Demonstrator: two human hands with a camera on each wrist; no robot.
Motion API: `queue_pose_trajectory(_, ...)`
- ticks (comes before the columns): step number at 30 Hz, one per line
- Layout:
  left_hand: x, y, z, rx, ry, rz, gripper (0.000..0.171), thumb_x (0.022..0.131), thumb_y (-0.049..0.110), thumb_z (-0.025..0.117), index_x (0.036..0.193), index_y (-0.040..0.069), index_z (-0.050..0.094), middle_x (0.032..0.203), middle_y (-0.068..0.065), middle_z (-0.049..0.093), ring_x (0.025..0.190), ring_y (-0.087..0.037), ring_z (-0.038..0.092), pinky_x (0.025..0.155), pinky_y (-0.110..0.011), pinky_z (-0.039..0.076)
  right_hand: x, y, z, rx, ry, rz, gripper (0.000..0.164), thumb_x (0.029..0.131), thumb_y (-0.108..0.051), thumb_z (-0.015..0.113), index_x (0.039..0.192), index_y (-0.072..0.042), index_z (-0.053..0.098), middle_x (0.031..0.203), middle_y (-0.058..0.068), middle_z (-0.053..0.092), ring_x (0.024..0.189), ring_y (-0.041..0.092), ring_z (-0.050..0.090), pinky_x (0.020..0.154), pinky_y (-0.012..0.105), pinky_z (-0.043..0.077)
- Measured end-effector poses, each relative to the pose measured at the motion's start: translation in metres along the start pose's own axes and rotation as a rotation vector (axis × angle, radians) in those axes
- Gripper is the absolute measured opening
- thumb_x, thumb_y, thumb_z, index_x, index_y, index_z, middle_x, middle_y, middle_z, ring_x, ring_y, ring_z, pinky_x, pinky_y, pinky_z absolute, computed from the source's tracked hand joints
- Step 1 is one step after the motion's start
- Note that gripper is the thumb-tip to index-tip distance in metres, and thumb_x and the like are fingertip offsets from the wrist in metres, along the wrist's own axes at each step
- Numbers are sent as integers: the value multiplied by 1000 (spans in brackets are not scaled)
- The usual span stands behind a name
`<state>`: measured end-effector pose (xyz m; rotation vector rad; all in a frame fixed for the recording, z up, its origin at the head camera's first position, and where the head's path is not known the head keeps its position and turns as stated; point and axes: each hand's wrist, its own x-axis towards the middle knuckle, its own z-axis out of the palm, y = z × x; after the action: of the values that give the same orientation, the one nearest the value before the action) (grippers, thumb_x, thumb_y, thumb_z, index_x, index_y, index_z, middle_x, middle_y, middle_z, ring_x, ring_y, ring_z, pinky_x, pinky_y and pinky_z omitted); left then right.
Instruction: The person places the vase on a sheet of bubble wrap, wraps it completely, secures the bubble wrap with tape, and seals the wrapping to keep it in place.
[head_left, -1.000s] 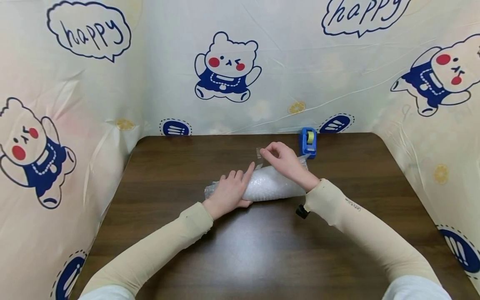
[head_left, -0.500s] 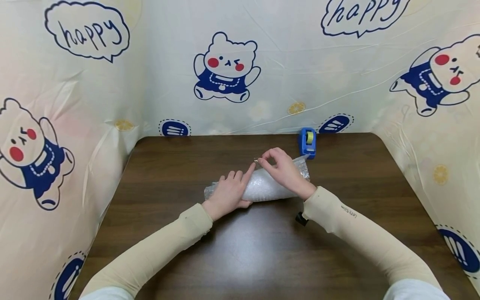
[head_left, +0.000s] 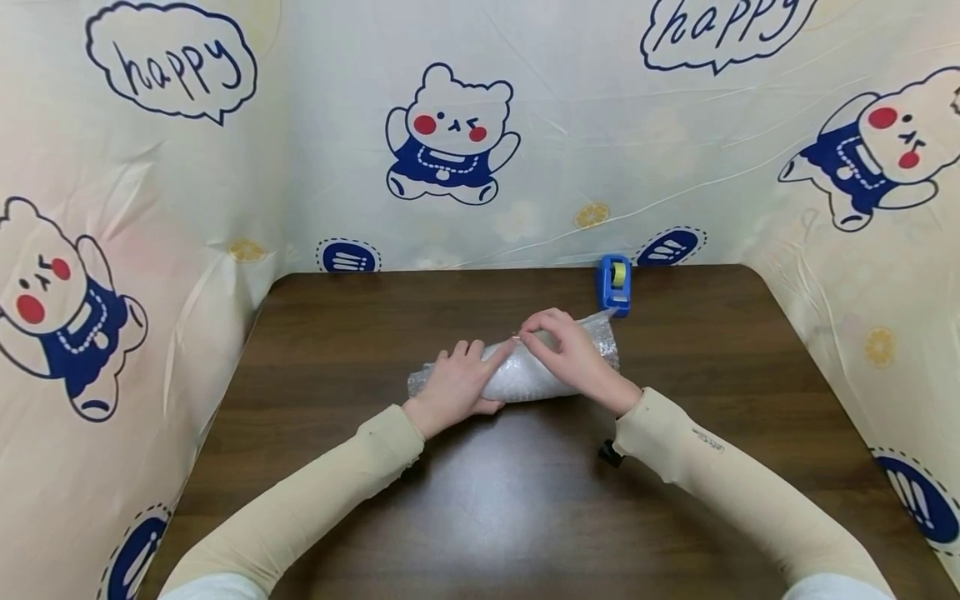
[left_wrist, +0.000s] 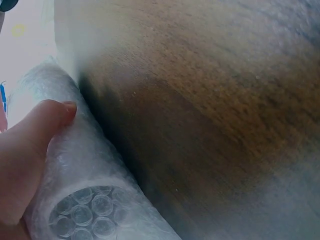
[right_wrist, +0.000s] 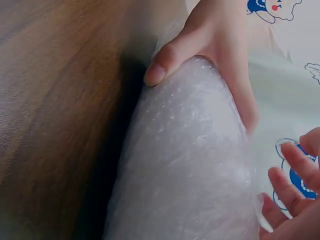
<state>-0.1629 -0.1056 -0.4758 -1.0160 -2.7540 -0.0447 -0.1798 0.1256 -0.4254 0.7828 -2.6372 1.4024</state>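
Note:
A roll of bubble wrap (head_left: 525,379) lies slantwise across the table; what it contains is hidden by the layers. My left hand (head_left: 456,385) grips its left part, thumb (left_wrist: 62,112) along the near side and fingers over the top. The left index fingertip reaches the upper far side. Just beside that fingertip, my right hand (head_left: 573,354) pinches a small strip of clear tape (head_left: 516,337) between thumb and finger, close over the wrap. In the right wrist view the right fingers (right_wrist: 290,192) are bent at the roll's far side.
A blue tape dispenser (head_left: 615,287) with a yellow core stands at the table's back edge, close behind the wrap's right end. The dark wooden table (head_left: 480,500) is bordered by a printed cloth (head_left: 330,167) at the back and both sides.
My right hand has come down toward the roll, bringing the tape strip from above the far side to beside the left index fingertip. The left hand stays on the wrap.

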Motion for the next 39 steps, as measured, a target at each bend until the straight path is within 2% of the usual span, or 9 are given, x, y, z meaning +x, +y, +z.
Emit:
queue_pose_trajectory(7, 2, -1, -1, -39, -40, -15, 97, 86, 60, 77, 164, 23, 32, 111, -17, 61, 93, -36, 62, 65, -46, 55, -11, 8, -6, 85, -2, -79, 8, 100, -9, 69, 101, -8, 77, 119, 10, 68, 117, 28, 58, 101, 48, 45)
queue_pose_trajectory(11, 2, -2, -1, -47, -67, -18, 99, 87, 61, 76, 165, 22, 30, 114, -18, 61, 97, -37, 62, 68, -47, 55, -17, 15, -10, 84, -21, -130, 7, 98, -8, 72, 99, -6, 78, 120, 11, 68, 116, 29, 57, 96, 44, 46)
queue_pose_trajectory(17, 2, -2, -3, -68, -86, -17, 99, 87, 60, 76, 165, 21, 30, 117, -18, 61, 99, -37, 61, 70, -48, 55, -24, 28, -13, 15, -50, -281, 6, 92, -2, 76, 93, -8, 78, 121, 12, 66, 120, 33, 55, 102, 44, 42)
queue_pose_trajectory(20, 2, -3, -4, -84, -99, -12, 98, 88, 59, 76, 165, 22, 30, 120, -18, 61, 101, -37, 61, 71, -49, 55, -28, 30, -15, -16, -64, -314, 12, 88, 1, 78, 90, -11, 79, 122, 11, 66, 123, 33, 52, 105, 45, 40)
queue_pose_trajectory(26, 5, -4, -7, -113, -134, -5, 96, 88, 57, 77, 165, 22, 30, 123, -17, 60, 105, -37, 61, 74, -52, 56, -32, 37, -17, -75, -81, -400, 10, 89, -2, 79, 91, -11, 80, 121, 11, 65, 126, 36, 51, 108, 47, 39)
queue_pose_trajectory(32, 6, -5, -7, -119, -154, 3, 96, 88, 57, 77, 165, 23, 32, 125, -16, 60, 108, -37, 60, 76, -52, 56, -34, 45, -20, -136, -145, -432, 14, 89, -3, 80, 98, -13, 80, 125, 10, 63, 131, 38, 48, 111, 50, 38)
queue_pose_trajectory(39, 7, -8, -6, -139, -143, 13, 97, 87, 56, 79, 164, 23, 32, 122, -17, 60, 105, -36, 59, 74, -51, 55, -32, 48, -27, -183, -239, -442, 20, 90, -9, 81, 109, -16, 81, 131, 7, 60, 128, 27, 51, 109, 46, 42)
